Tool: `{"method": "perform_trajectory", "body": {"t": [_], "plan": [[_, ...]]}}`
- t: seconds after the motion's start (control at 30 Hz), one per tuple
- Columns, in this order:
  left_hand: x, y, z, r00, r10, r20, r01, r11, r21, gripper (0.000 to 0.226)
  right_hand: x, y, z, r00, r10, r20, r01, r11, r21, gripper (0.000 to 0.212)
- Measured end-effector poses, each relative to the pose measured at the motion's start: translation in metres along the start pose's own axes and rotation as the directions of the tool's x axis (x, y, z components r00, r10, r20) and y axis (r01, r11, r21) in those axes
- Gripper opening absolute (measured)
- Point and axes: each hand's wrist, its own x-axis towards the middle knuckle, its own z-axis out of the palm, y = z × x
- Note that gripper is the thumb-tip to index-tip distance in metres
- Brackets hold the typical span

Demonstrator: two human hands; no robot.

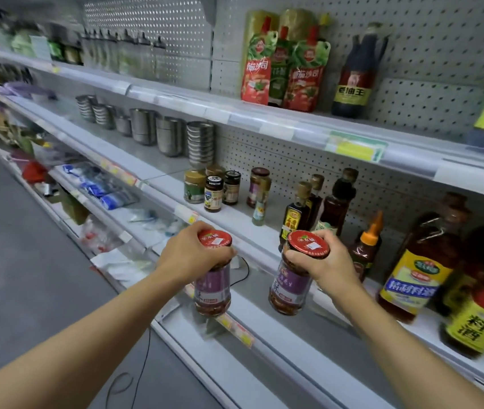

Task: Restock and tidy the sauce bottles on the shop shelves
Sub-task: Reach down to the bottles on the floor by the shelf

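My left hand (189,255) grips a chilli sauce jar (212,290) by its red lid; the jar has a purple label. My right hand (328,262) grips a second, matching sauce jar (289,287) the same way. Both jars hang in front of the middle shelf (235,219), just outside its front edge. Small sauce jars (213,193) stand on that shelf at the left. Dark slim sauce bottles (317,208) stand further right. Large oil and cooking wine bottles (420,270) fill the right end.
The top shelf (264,119) carries red tomato sauce pouches (282,66) and a dark soy bottle (356,75). Stacked steel bowls (173,134) stand left of the jars. Lower shelves hold packets (102,184). The grey floor (13,246) lies to the left.
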Motion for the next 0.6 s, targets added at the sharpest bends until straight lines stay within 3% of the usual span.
{"method": "perform_trajectory", "body": {"t": [0.6], "plan": [[0.090, -0.007, 0.002, 0.983, -0.103, -0.152, 0.087, 0.990, -0.110, 0.056, 0.131, -0.006, 0.064, 0.989, -0.027, 0.143, 0.029, 0.999, -0.017, 0.055]]}}
